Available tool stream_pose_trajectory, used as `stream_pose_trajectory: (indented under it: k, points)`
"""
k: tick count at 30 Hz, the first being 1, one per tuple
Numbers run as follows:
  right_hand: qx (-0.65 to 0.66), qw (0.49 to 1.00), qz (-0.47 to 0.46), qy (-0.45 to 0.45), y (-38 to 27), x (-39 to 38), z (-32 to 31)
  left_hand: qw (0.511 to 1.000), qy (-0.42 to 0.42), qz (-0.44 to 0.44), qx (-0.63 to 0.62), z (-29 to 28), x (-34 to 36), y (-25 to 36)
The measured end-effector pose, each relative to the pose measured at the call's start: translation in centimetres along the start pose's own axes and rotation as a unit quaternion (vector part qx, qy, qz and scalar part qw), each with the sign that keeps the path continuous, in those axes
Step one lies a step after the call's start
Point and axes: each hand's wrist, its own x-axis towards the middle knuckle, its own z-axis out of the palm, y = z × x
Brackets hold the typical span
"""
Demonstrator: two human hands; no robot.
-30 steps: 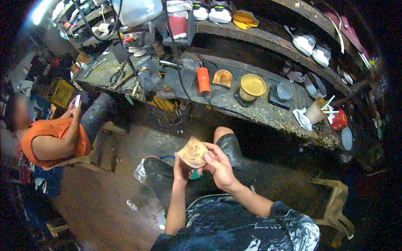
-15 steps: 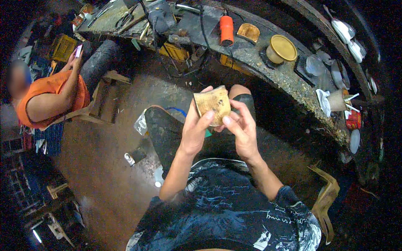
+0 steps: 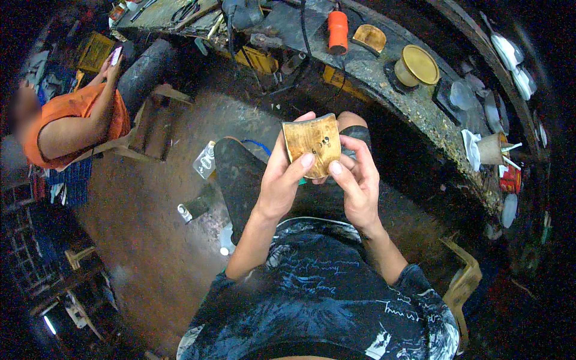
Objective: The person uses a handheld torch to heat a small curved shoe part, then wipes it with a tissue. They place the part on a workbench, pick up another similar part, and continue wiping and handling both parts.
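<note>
Between both hands I hold a curved, yellowish-brown piece [image 3: 313,139] with dark edges and a few small dark marks near its right side. It looks like wood or horn; I cannot tell which. My left hand [image 3: 281,183] grips its left side, thumb flat on the near face and fingers behind. My right hand [image 3: 361,187] is closed on the lower right part, its thumb tip pressed at the bottom edge. The piece is above my lap, apart from the bench. A similar curved piece [image 3: 369,39] lies on the bench.
The long, dusty bench [image 3: 384,99] curves from far left to right. On it are an orange tool [image 3: 338,33], a yellow-lidded tub [image 3: 420,66] and a cup with white sticks [image 3: 492,149]. A person in orange [image 3: 84,126] sits at left holding a phone. A can [image 3: 185,212] is on the floor.
The piece is tilted so that more of its face shows, and both hands have shifted slightly with it. The view has turned a little, moving the bench items rightward.
</note>
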Motion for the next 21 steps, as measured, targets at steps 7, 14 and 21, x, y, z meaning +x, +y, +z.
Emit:
stream_pose_trajectory:
  k: [7,14,21]
  points:
    - [0.003,1.0,-0.019,-0.013,-0.6,-0.1,-0.1,0.997,-0.017,0.004,-0.072,0.6,-0.2,0.5]
    - [0.036,0.999,0.008,0.004,-0.5,-0.1,-1.1,0.999,0.0,-0.009,-0.049,0.9,-0.5,0.2]
    - [0.048,0.983,-0.091,0.151,-3.6,0.8,-6.8,0.96,-0.021,0.079,0.267,0.4,5.1,0.5]
